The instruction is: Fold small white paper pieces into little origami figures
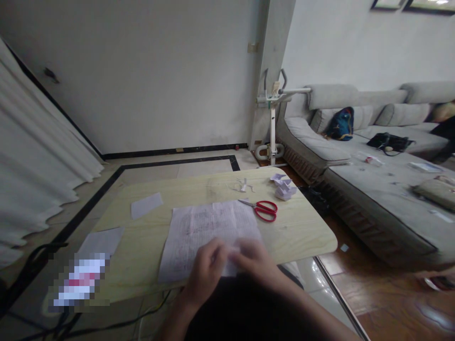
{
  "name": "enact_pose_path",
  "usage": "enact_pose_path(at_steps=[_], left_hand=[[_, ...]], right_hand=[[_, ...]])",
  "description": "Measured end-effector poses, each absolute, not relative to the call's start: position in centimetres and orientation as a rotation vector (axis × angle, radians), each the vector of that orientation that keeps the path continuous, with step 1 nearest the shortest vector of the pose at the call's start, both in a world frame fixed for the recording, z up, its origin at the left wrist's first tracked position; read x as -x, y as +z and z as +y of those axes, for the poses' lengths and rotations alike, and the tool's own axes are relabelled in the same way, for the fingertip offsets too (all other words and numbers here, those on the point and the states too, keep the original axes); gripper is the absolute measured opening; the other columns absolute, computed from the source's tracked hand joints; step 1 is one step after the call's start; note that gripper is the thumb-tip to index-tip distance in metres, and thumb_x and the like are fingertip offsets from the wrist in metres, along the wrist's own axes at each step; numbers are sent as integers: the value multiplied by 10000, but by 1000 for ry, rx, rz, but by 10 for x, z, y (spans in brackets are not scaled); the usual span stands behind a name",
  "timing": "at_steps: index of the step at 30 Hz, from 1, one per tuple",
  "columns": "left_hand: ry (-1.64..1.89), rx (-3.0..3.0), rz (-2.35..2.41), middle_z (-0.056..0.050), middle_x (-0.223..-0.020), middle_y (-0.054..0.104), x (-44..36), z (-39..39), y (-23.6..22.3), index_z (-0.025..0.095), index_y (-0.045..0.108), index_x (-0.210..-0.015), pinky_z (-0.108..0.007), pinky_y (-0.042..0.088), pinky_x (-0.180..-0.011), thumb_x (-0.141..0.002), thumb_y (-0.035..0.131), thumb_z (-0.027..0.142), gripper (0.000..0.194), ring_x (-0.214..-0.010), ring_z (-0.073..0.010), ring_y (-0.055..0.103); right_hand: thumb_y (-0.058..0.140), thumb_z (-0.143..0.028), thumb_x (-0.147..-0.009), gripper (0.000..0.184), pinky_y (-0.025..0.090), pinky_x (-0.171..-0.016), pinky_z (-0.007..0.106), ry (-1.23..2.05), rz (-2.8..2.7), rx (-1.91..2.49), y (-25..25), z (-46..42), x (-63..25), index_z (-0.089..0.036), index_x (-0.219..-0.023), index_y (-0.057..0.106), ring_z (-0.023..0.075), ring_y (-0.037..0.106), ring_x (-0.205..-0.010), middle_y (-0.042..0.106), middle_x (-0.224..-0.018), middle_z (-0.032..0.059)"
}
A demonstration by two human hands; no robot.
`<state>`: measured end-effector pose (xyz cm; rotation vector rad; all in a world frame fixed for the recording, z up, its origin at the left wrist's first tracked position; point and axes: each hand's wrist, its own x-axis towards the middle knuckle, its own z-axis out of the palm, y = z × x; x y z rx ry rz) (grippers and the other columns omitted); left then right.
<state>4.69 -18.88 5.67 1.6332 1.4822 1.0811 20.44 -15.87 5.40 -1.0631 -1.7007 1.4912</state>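
Observation:
My left hand point(210, 261) and my right hand point(253, 258) meet over the near edge of a printed sheet point(209, 225) with fold creases. Both are closed, fingertips pinched together and smeared by motion. Between them shows a pale bit of paper point(232, 250), mostly covered by the fingers; its shape is unclear. Scissors with red handles point(266, 211) lie at the sheet's upper right corner, blades pointing left. Beyond them are thin paper scraps point(243, 185) and several folded paper pieces point(285, 188).
The wooden table point(309, 232) also bears a white paper point(146, 205) and another sheet point(103, 240) on its left, near a pixelated bright area. Cables point(117, 326) hang at lower left. A grey sofa point(377, 184) with bags and white exercise equipment point(273, 123) stand right.

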Motion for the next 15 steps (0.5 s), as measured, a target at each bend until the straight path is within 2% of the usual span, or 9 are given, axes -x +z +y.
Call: enact_pose_path(at_steps=[3,9,15], left_hand=[[1162,-1588,1531,41,-589,439,-51,-190,56,209,450,-629,-212,360,-554,-890,417,349,299,-598,-134,460],[1161,-1491,1514,47,-577,386,-50,-192,53,214,408,-610,-208,351,-527,-865,427,360,295,-574,-130,424],[1139,-1514,1531,40,-560,410,-48,-197,54,210,410,-590,-216,338,-510,-858,450,354,308,-559,-129,432]], right_hand=[[628,-492,-810,349,303,-493,229,1571,-1612,1077,53,-159,-207,-173,-690,552,108,386,-549,417,-579,-51],[646,-509,-793,357,360,-561,245,1472,-1607,1072,56,-164,-209,-185,-668,564,142,444,-626,457,-604,-27],[579,-498,-845,388,322,-523,235,1526,-1645,1057,54,-163,-205,-181,-647,475,115,392,-589,389,-615,-43]])
